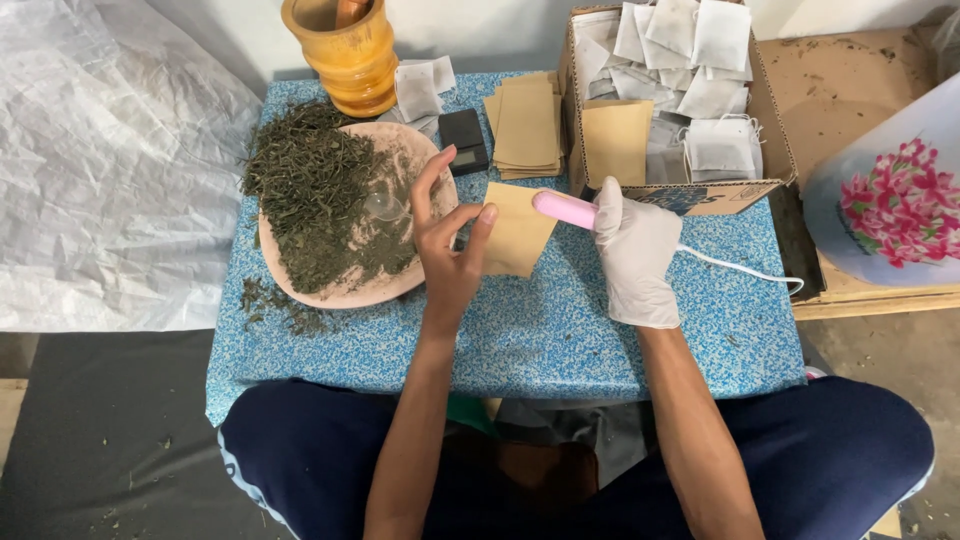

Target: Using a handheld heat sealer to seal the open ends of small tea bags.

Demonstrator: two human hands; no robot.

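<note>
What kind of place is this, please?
Probably a small home workshop for packing herbal tea by hand. A tray of dried leaves, a stack of paper pouches and a box of white filter bags sit on a low table.

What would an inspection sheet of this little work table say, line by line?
Surface: low table with blue speckled top, some dried leaf bits spilled on it.
Job's things: tan paper pouch, pink corded tool, plate of dried leaves.
Clutter: pouch stack, small black scale, yellow wooden mortar, box of white filter bags.
Grips: bare left hand holds the pouch; gloved right hand holds the tool.
Cables: white cord trailing right.
Surroundings: white plastic sheet, flowered object.
</note>
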